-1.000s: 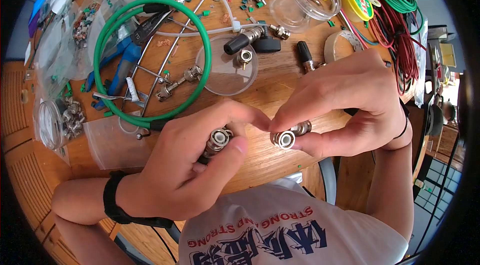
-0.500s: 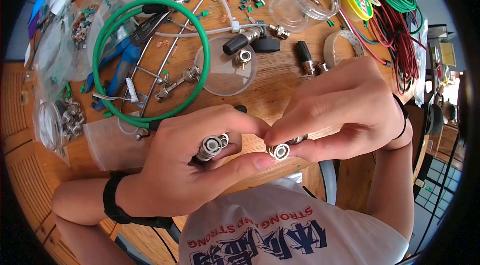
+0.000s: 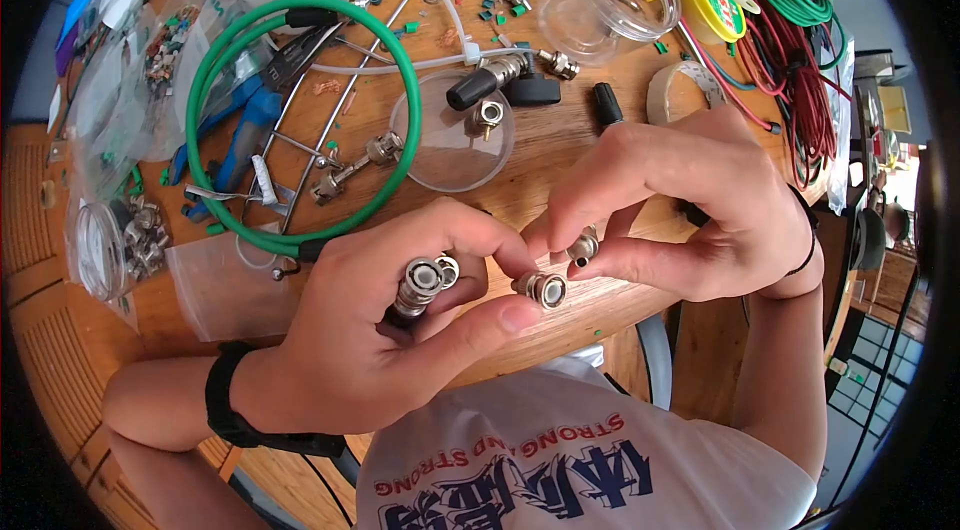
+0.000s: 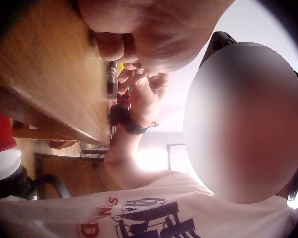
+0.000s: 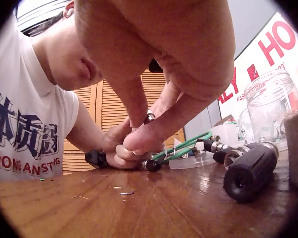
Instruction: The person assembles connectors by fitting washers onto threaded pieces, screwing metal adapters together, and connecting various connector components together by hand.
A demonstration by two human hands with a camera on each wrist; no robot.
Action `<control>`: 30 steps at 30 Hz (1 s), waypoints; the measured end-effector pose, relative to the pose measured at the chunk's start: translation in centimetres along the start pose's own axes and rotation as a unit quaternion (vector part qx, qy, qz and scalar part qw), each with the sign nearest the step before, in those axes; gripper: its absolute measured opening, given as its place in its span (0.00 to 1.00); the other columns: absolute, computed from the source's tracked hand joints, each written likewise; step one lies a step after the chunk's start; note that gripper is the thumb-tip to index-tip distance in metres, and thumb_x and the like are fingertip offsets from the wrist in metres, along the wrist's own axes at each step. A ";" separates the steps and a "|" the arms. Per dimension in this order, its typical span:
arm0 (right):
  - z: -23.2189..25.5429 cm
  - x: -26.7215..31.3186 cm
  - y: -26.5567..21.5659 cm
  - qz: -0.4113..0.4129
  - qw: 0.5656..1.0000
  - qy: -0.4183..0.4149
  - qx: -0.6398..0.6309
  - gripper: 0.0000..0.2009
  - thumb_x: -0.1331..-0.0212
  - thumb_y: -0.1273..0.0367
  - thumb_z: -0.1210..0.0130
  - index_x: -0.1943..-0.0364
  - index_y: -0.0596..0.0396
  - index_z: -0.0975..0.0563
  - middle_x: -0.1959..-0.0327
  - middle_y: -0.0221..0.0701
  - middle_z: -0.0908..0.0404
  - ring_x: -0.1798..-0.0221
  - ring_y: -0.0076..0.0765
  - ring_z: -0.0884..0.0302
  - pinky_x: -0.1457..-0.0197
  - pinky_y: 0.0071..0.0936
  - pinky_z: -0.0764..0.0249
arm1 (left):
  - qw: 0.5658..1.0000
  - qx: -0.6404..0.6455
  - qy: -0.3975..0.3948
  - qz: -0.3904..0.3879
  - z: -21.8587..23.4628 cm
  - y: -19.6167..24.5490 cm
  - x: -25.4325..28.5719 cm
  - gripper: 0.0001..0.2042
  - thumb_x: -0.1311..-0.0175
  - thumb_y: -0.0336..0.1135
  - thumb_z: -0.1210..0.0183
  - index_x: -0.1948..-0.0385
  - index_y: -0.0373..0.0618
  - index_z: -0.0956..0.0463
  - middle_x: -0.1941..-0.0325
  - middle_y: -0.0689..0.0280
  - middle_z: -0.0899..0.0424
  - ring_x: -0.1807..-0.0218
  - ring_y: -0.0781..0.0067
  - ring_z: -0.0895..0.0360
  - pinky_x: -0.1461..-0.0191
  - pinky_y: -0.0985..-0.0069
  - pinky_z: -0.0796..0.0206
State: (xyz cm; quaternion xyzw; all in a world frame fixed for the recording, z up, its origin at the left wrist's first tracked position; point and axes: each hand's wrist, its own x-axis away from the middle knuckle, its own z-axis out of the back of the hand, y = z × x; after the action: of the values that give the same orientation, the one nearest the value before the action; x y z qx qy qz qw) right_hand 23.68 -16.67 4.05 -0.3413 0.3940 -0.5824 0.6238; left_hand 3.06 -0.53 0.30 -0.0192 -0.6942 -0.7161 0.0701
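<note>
My left hand point(image 3: 365, 330) pinches a silver BNC connector point(image 3: 546, 290) between thumb and index fingertip, its round open end facing up to the head camera. Another BNC connector point(image 3: 422, 280) is tucked in the curled fingers of the same hand, with a smaller metal ring end point(image 3: 448, 271) beside it. Just to the right, my right hand point(image 3: 690, 205) pinches a small metal connector point(image 3: 583, 248) between thumb and index finger. A narrow gap parts the two pinched pieces. In the right wrist view, the fingers hide most of the metal piece point(image 5: 149, 117).
Beyond the hands lie a coiled green cable point(image 3: 413, 100), a clear round lid point(image 3: 450, 175) with a connector on it, a black-sleeved connector point(image 3: 607, 105) and a tape roll point(image 3: 662, 95). A clear jar point(image 3: 570, 25) and red wires point(image 3: 812, 130) stand farther back.
The connector pinched by the right hand is now between my left thumb and index finger. The right hand has drawn slightly up and away, holding the other small connector.
</note>
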 end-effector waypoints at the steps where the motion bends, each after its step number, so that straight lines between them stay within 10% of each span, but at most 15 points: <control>1: 0.0 0.1 0.0 -0.005 1.000 -0.001 0.002 0.09 0.45 0.78 0.29 0.60 0.61 0.16 0.60 0.38 0.11 0.62 0.33 0.10 0.63 0.24 0.13 | 1.000 0.011 -0.002 0.015 0.0 0.0 0.0 0.11 0.34 0.26 0.33 0.53 0.40 0.22 0.67 0.76 0.22 0.72 0.92 0.36 0.68 0.87 0.45; 30: 0.3 0.4 -0.1 0.063 0.992 0.005 0.112 0.12 0.56 0.71 0.20 0.71 0.60 0.14 0.73 0.35 0.12 0.73 0.37 0.14 0.72 0.28 0.23 | 0.999 -0.012 0.023 0.019 -0.1 0.2 -0.1 0.14 0.39 0.27 0.28 0.57 0.42 0.23 0.74 0.80 0.33 0.72 0.91 0.41 0.68 0.86 0.50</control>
State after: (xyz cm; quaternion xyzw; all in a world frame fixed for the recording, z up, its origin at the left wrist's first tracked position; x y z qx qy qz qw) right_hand 23.88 -17.04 4.29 -0.2409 0.3498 -0.5837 0.6920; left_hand 3.23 -0.64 0.45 -0.0168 -0.6830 -0.7233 0.1000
